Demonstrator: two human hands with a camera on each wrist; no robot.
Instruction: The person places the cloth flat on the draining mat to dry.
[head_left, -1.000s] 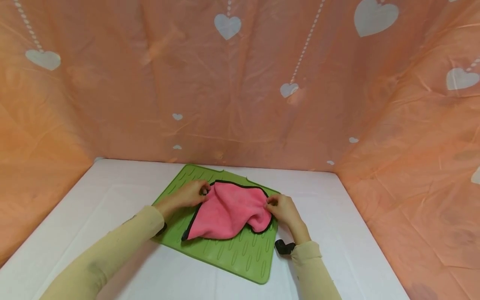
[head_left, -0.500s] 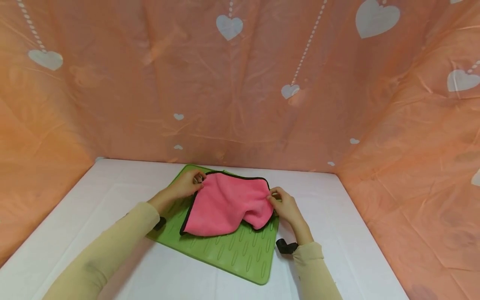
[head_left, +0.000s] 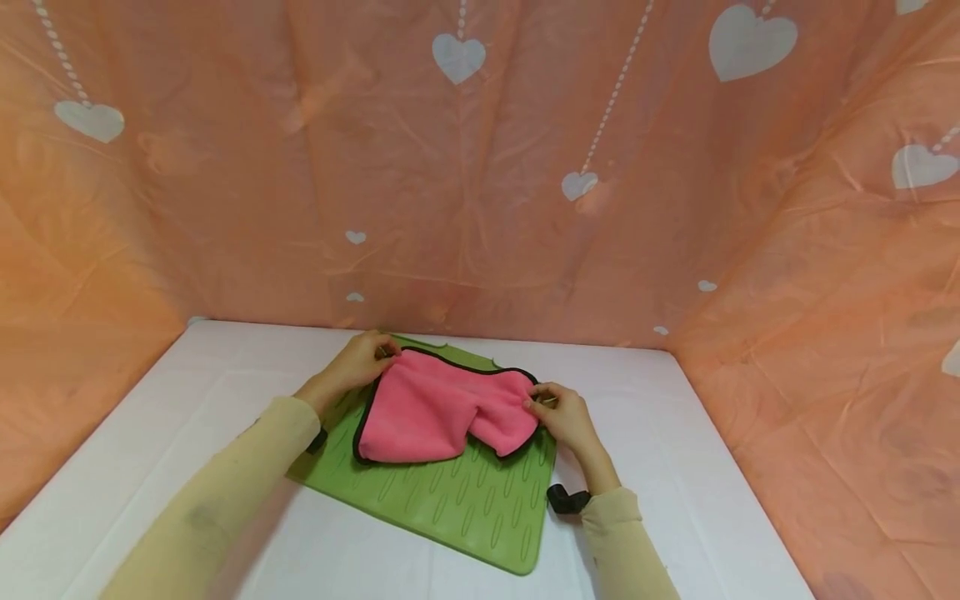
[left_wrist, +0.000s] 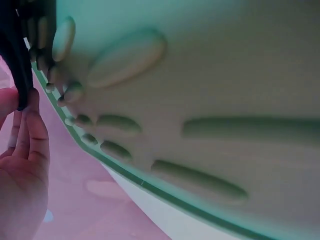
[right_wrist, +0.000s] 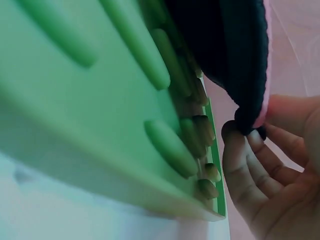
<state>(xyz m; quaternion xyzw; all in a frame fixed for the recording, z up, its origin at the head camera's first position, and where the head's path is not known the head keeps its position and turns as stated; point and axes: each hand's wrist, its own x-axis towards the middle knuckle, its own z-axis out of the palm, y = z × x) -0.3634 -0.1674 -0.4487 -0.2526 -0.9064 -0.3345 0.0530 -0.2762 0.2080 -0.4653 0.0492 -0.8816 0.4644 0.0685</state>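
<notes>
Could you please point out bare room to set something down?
Bare tabletop lies between left sleeve and left curtain, and between right sleeve and right curtain. Pink cloth, left hand and right hand crowd the green mat farther back.

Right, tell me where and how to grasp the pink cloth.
Pinch the pink cloth by its black edging, at the far left corner and the right side, coming from both sides: it is limp and rucked midway, so two opposite holds should spread it better than one.

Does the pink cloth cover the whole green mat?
No, in the head view, much of the green mat shows beyond the pink cloth.
</notes>
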